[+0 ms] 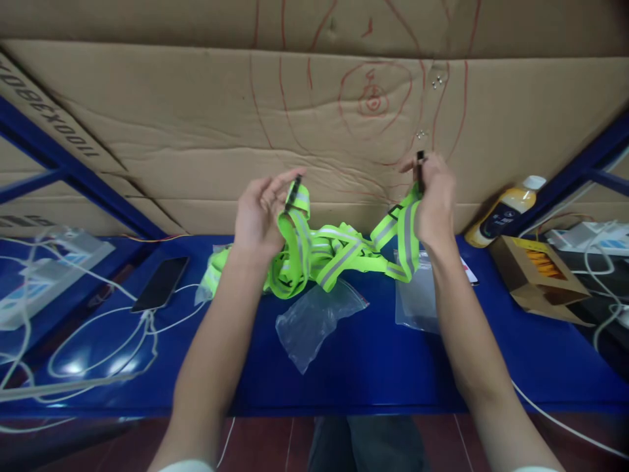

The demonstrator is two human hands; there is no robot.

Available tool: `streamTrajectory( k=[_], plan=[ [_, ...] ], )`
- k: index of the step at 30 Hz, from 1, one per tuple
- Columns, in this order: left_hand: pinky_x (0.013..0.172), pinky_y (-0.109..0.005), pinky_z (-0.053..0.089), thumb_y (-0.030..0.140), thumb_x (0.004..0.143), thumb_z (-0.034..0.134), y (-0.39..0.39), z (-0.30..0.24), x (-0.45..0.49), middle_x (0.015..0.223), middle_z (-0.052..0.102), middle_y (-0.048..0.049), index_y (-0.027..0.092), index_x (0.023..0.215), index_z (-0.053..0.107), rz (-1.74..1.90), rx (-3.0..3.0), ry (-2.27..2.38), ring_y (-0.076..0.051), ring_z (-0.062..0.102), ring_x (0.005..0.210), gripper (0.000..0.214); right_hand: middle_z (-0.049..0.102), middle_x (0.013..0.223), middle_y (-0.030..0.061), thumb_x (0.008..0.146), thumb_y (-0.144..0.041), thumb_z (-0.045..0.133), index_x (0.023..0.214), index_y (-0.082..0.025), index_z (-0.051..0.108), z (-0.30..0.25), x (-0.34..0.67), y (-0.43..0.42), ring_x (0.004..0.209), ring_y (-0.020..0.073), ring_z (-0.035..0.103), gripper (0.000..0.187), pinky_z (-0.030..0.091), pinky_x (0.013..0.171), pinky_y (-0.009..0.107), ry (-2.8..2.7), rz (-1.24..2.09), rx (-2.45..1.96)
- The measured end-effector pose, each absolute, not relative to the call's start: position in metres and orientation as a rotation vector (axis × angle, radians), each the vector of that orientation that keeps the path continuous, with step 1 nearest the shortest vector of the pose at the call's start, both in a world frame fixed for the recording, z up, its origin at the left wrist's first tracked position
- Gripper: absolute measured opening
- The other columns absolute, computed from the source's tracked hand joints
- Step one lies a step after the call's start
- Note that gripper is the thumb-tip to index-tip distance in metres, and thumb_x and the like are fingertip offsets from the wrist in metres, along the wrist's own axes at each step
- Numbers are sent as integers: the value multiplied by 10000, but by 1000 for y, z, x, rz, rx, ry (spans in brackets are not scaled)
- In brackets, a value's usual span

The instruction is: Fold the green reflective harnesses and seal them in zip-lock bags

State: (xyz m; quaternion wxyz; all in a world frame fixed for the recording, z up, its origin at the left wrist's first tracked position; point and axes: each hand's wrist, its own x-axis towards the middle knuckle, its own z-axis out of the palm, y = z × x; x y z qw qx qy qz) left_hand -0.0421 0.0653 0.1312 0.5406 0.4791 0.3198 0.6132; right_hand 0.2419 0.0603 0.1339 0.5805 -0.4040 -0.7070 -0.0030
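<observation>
A neon-green reflective strap harness (344, 252) with grey stripes lies bunched on the blue shelf, and its two ends are lifted. My left hand (258, 216) is closed on one raised end, near a black buckle piece (293, 191). Higher up on the other side, my right hand (436, 200) pinches a second black buckle piece (420, 165) with the strap hanging below it. The two buckle pieces are well apart. A clear zip bag (319, 321) lies flat in front of the harness. Another clear bag (413, 298) is partly behind my right forearm.
On the left a phone (161, 283) lies among white cables, beside a power strip (49, 282). At right stand a bottle (506, 211) and an open cardboard box (540, 275) with orange items inside. A cardboard panel (196, 118) with red-drawn rings closes off the back.
</observation>
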Motion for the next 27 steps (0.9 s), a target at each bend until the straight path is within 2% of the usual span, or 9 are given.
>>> streamTrajectory(
  k=[2,5,11,13,15,17,19,23,27],
  plan=[
    [465,-242,398,351,879,721,69,122,-36,695,577,-4,182,1063,802,1459,1154,787,-109,469,520,263,539,860,41,1089,-696,415,833,-247,515,133,230,57,865,230,544,526,398,815,392,-1615,-6,-908],
    [421,-193,303,251,850,770,77,107,-22,666,481,40,201,959,786,1560,1148,767,-62,370,487,121,527,852,23,1082,-601,519,816,-255,448,127,209,55,831,212,535,442,393,793,370,-1714,20,-887],
    [562,-239,467,319,944,685,77,96,-10,723,598,10,186,924,762,1526,1520,909,-105,544,581,154,542,774,4,1045,-470,611,843,-262,406,107,185,62,758,208,511,356,332,743,358,-1947,86,-1035],
    [690,-283,529,316,987,632,75,92,-12,847,729,-38,177,997,775,1399,1922,1038,-149,654,716,200,530,736,-5,1042,-479,609,820,-260,408,108,191,65,713,194,485,371,308,717,354,-1909,94,-1106],
    [938,-370,564,319,1030,580,75,83,-11,1086,797,-97,161,1131,768,1262,2295,1095,-220,724,984,266,510,695,-12,1044,-494,600,780,-257,422,113,202,68,671,181,457,397,293,690,353,-1865,105,-1159],
    [1165,-464,482,330,1071,517,77,69,-6,1340,750,-152,128,1318,709,1090,2544,1040,-287,663,1266,373,488,651,-18,1044,-494,596,737,-254,438,119,214,69,640,171,437,421,283,668,351,-1857,141,-1193],
    [1268,-514,390,330,1102,441,80,53,4,1489,668,-176,105,1462,621,872,2659,969,-317,560,1421,461,485,631,-20,1040,-514,600,708,-250,446,123,224,69,630,167,441,451,287,660,350,-1878,193,-1211],
    [1213,-578,416,348,1126,384,81,31,23,1440,663,-182,122,1526,578,554,2731,1066,-348,564,1330,499,541,652,-3,1024,-632,591,699,-245,472,127,233,69,647,170,491,519,311,670,352,-1911,248,-1229],
    [1119,-546,472,359,1025,647,81,29,24,1281,667,-186,94,1406,672,554,2757,1168,-366,547,1227,465,557,656,5,1029,-631,582,705,-244,489,126,235,70,650,173,498,514,313,673,355,-1930,214,-1238]
  ],
)
